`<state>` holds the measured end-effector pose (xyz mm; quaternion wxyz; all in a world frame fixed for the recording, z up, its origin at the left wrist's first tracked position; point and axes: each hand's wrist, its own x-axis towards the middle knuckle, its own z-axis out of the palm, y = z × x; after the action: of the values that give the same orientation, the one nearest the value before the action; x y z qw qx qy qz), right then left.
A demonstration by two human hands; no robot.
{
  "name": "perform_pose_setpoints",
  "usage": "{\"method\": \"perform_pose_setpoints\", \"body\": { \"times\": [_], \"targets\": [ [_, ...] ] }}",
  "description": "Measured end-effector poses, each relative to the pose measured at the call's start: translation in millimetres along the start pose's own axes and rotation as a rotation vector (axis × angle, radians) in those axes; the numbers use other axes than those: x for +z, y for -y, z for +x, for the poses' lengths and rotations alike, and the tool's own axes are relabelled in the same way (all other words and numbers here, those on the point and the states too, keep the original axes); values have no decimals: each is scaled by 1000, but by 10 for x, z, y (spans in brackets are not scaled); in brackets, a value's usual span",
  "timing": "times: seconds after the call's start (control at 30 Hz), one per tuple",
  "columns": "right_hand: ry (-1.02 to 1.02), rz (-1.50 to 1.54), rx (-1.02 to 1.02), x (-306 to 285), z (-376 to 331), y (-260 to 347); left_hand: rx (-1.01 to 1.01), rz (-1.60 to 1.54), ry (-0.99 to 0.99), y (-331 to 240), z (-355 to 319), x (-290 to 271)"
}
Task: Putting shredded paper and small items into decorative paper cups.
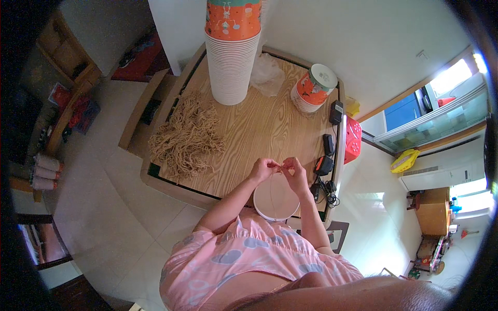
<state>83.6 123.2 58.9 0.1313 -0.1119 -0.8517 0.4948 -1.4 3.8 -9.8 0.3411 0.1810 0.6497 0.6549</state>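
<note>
My left hand [265,169] and my right hand [294,174] meet above the near edge of the table, fingertips pinched close together. What they pinch is too small to make out. Under them is a round tub with a white rim [258,206], its inside pale beige; a faint thin line runs down across it. Left of my hands lies a loose heap of tan twisted cord [187,137] on the wood-grain table [254,132]. Behind it rises a tall stack of white paper tubs [232,67], topped by an orange printed one.
At the far right corner stand orange printed tubs with a pale lid [323,76]. A black adapter [336,112], an orange-black device [323,165] and tangled cables [327,192] line the right edge. Clear plastic [267,75] lies at the back. A red stool [353,139] stands beyond.
</note>
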Motion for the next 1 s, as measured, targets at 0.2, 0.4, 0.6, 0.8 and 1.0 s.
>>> {"method": "perform_pose_setpoints", "body": {
  "times": [0.2, 0.4, 0.6, 0.8, 1.0],
  "targets": [
    [-38, 18, -15, 1, 8, -51, 36, 97, -20, -86, -40, 18],
    [-46, 75, 43, 6, 19, -29, 53, 132, -63, 37, -4, 11],
    [-46, 47, 62, -3, 3, -53, 28, 120, -88, 24, 1, 20],
    [-53, 114, 47, 27, -13, -121, 17, 22, -85, 119, 42, 14],
    [-54, 133, 70, 34, -19, -177, -15, 122, -36, -61, -29, 8]
  ]
}}
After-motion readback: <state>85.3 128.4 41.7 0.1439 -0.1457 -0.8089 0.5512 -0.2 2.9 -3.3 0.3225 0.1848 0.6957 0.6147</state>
